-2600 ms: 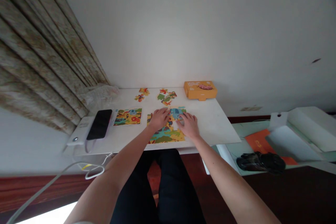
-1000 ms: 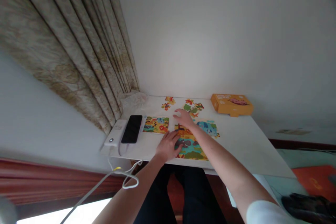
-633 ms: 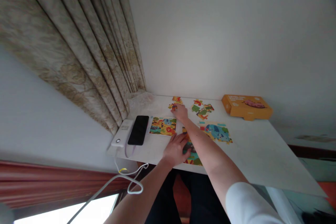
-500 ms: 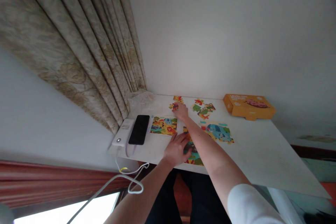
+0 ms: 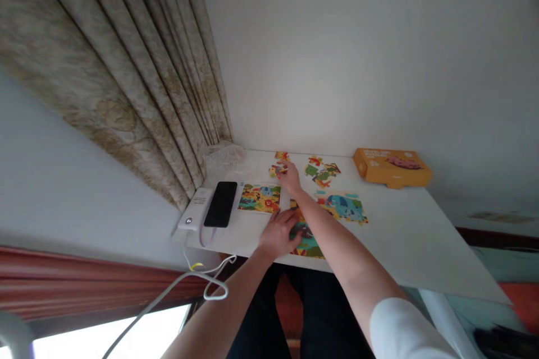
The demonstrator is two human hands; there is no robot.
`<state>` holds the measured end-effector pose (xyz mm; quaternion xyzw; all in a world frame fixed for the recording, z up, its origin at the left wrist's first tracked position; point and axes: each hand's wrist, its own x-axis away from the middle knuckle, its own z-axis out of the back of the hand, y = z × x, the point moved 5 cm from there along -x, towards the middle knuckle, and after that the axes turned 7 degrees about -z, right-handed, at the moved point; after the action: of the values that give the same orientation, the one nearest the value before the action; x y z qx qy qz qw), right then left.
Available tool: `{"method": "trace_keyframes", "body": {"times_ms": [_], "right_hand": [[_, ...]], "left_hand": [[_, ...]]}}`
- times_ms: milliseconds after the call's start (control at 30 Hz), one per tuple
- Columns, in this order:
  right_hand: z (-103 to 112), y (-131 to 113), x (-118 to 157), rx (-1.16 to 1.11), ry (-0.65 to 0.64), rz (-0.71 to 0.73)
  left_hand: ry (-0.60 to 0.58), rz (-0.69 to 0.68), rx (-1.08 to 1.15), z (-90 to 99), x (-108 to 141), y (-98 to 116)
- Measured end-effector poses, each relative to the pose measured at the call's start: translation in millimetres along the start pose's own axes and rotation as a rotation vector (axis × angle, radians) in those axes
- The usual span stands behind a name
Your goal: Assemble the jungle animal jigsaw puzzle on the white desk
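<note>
Reckoned from the picture card [image 5: 255, 199], a small cluster of loose puzzle pieces [image 5: 274, 171] lies beyond its far right corner, directly at the fingertips of the right hand [image 5: 291, 178] and a little to their left. The cluster seems to run away from the person towards the wall; the hand covers part of it, so no single piece's long axis can be read. The left hand [image 5: 278, 234] is farther from it, off the card's near right corner, its fingers loosely spread and lying flat on the hippo section [image 5: 310, 248], grasping nothing. The right hand is clearly nearer; its fingers are curled close together, and whether they pinch a piece cannot be told. Around them, left to right: a patterned curtain [image 5: 168, 67] falls well left of the card, a clear plastic bag [image 5: 225, 158] sits beyond its far left corner, and a white device [image 5: 196, 208] and a black phone [image 5: 221, 205] lie to its left. On the card's right, the elephant section [image 5: 346, 208] shows past the right forearm, which hides whether it joins the hippo section; more loose pieces [image 5: 322, 174] lie beyond. Farthest right of the card stands an orange box [image 5: 391, 167], with bare white tabletop [image 5: 415, 235] nearer the person
</note>
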<state>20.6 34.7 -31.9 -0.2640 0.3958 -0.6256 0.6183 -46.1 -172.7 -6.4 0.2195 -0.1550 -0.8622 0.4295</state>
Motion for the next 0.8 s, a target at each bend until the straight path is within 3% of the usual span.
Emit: {"method": "trace_keyframes", "body": {"times_ms": [100,233,367,467,600,800], "right_hand": [[35.8,17.6,6.8,-0.127,0.017,-0.092],[117.4,61.2,37.6,-0.395,0.039,-0.228],[213.9,117.4,90.2,-0.486,0.198,-0.324],[268.9,157.5,129.1,-0.525,0.393,-0.372],[294.5,186.1,157.0,-0.511,0.489,-0.302],[285.7,189.0,159.2,-0.348,0.447,-0.210]], "left_hand": [[0.007,-0.006,-0.022,-2.1,0.5,-1.6],[0.007,-0.015,-0.068,-5.4,0.4,-5.1],[-0.010,-0.015,-0.104,-5.9,-0.4,-6.5],[-0.010,-0.024,-0.126,-6.1,-0.5,-6.3],[0.007,-0.054,-0.149,-7.6,0.2,-6.8],[0.052,-0.086,-0.167,-9.4,0.2,-10.3]]}}
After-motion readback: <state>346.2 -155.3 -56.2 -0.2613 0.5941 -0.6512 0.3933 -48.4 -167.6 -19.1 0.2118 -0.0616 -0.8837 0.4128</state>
